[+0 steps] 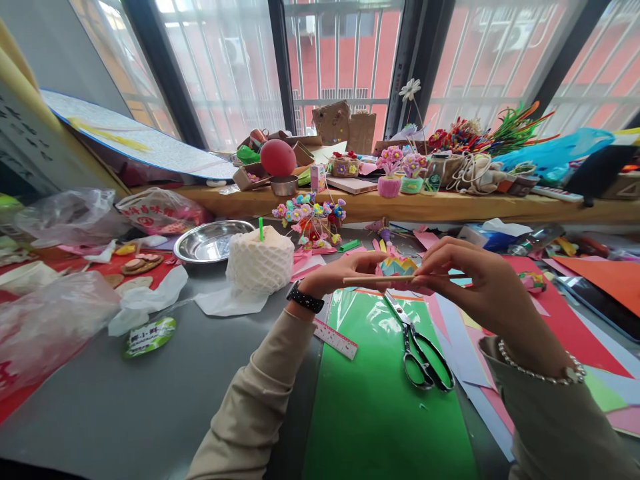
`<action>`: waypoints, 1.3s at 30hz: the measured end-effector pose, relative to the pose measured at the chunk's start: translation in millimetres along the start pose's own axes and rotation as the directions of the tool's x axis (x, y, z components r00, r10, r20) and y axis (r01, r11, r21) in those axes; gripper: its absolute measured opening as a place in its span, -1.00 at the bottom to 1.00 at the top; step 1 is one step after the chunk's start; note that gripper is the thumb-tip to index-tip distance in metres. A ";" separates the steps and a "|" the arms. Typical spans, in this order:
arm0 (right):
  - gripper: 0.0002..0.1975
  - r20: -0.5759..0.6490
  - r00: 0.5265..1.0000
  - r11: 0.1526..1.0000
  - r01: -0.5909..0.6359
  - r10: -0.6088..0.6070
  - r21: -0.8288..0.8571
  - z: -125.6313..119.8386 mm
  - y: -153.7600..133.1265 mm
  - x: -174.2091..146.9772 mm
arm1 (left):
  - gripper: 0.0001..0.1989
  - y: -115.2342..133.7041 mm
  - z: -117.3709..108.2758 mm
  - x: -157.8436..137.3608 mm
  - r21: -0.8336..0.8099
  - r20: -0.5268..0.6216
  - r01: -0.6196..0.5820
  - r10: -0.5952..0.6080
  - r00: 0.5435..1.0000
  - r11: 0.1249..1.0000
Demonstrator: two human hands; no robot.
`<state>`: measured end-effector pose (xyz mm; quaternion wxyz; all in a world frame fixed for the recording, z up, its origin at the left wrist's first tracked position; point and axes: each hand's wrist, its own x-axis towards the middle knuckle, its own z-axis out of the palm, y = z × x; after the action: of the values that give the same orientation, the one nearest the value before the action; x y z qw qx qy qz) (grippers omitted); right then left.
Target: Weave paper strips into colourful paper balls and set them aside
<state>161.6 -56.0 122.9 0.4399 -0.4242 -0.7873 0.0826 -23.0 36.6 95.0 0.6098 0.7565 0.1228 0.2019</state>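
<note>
My right hand (pixel 465 280) pinches a thin wooden stick (pixel 373 279), held level above the table. The stick's left end passes in front of my left hand (pixel 345 271), whose fingers are closed around the edge of a small zigzag-edged paper craft (pixel 397 266) in yellow and blue. The craft sits between both hands, partly hidden by fingers and stick. Below them lies a glossy green sheet (pixel 370 400). Black-handled scissors (pixel 423 353) rest on it, slightly spread, blades pointing away from me. A pink-and-white ruler (pixel 337 338) lies across the sheet's left edge.
Left of my hands stand a net-wrapped white coconut (pixel 261 261) with a green straw and a metal dish (pixel 210 241). Plastic bags (pixel 65 327) lie farther left. Coloured paper (pixel 580 320) spreads at right. Behind is a wooden ledge (pixel 320 205) with craft flowers (pixel 390 167) and a red ball (pixel 278 158).
</note>
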 end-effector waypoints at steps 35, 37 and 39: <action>-0.79 -0.012 0.999 0.998 -0.029 0.030 0.060 0.1 11.4 0.4 | -0.57 -5.6 -2.0 2.5 -0.057 -0.030 -0.070 0.068 0.997 0.996; -0.81 -0.023 1.000 0.999 -0.002 0.003 0.045 0.2 11.9 0.3 | -0.58 -6.6 -1.3 3.2 -0.050 -0.058 -0.076 0.074 0.996 0.996; -0.84 -0.043 0.999 0.999 0.003 0.000 0.052 0.6 12.3 0.4 | -0.58 -7.1 -0.6 3.7 -0.041 -0.067 -0.082 0.079 0.995 0.996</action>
<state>168.3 -47.8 116.6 0.4677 -0.4136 -0.7755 0.0936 -19.6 40.4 88.8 0.6131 0.7404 0.1078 0.2535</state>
